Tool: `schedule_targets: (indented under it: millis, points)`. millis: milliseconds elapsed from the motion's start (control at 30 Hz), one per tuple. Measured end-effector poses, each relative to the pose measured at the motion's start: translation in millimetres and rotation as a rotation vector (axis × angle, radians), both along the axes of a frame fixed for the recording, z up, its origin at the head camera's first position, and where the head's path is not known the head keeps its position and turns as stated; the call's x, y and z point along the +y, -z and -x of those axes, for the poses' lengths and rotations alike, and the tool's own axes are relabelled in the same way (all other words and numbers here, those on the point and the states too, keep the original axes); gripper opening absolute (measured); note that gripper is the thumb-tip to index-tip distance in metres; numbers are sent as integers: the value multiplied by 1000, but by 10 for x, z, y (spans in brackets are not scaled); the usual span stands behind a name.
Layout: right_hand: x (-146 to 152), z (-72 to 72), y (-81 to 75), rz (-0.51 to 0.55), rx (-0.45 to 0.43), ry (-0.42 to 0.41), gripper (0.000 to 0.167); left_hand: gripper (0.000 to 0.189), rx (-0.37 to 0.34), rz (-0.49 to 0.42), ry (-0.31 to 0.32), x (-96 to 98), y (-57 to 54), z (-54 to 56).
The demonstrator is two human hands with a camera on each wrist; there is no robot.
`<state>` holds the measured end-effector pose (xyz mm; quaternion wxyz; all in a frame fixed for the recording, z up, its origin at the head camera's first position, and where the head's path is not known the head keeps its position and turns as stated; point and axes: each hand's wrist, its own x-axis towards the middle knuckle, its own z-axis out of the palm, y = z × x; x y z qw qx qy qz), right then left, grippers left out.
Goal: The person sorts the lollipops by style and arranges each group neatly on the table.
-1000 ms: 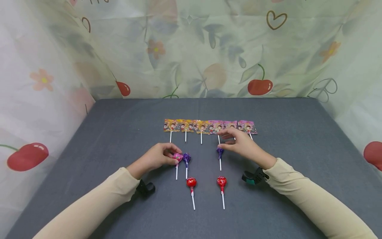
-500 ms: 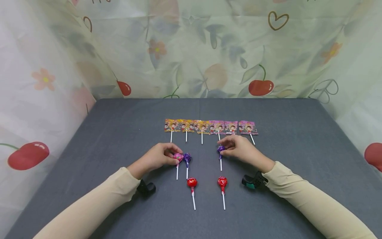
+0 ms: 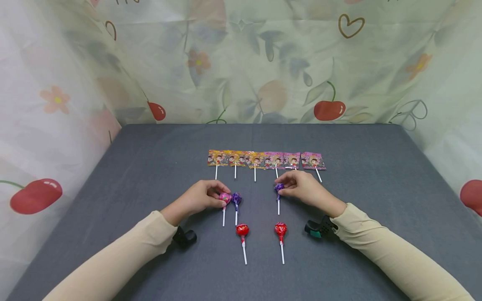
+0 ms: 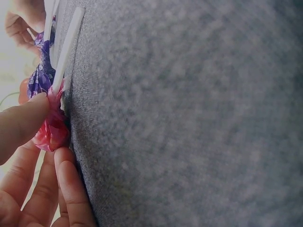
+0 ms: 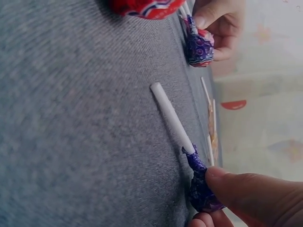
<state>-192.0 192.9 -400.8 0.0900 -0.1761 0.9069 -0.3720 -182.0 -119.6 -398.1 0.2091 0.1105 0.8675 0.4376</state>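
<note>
My left hand (image 3: 203, 195) pinches the head of a pink lollipop (image 4: 51, 135) between thumb and fingers, its white stick pointing toward me on the table. Right beside it lies a purple lollipop (image 3: 236, 198), close to the pink wrapper. Farther right, my right hand (image 3: 303, 188) grips another purple lollipop (image 5: 201, 189) by its wrapped head; the stick lies along the cloth. Nearer to me are two red lollipops, a left one (image 3: 242, 230) and a right one (image 3: 280, 229), sticks toward me.
Behind the hands runs a row of flat-wrapped lollipops, yellow packets (image 3: 236, 159) on the left and pink packets (image 3: 313, 160) on the right. They lie on a dark grey tabletop (image 3: 158, 146). A patterned curtain (image 3: 241, 62) hangs around the back and sides.
My right hand has come down toward me and taken hold of the purple lollipop's head. The left hand stays on the pink lollipop.
</note>
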Motion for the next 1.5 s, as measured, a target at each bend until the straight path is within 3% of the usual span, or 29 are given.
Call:
schedule_targets:
  millis: [200, 400, 767, 967, 1167, 1500]
  points:
    - [-23, -2, -70, 29, 11, 26, 23, 26, -4, -2, 3, -1, 12, 13]
    - [-79, -3, -234, 78, -5, 53, 26, 26, -10, 2, 1, -7, 9, 18]
    - [-329, 21, -446, 120, 22, 10, 26, 26, -3, 7, 7, -20, 12, 15]
    - [-525, 6, -397, 118, 1, -69, 23, 25, -22, 24, -4, 0, 7, 21]
    - [-685, -9, -268, 48, -12, -140, 21, 25, -40, 35, -16, 21, -5, 18]
    - [-811, -14, -156, -34, -60, -201, 18, 25, -33, 22, -13, 8, 7, 25]
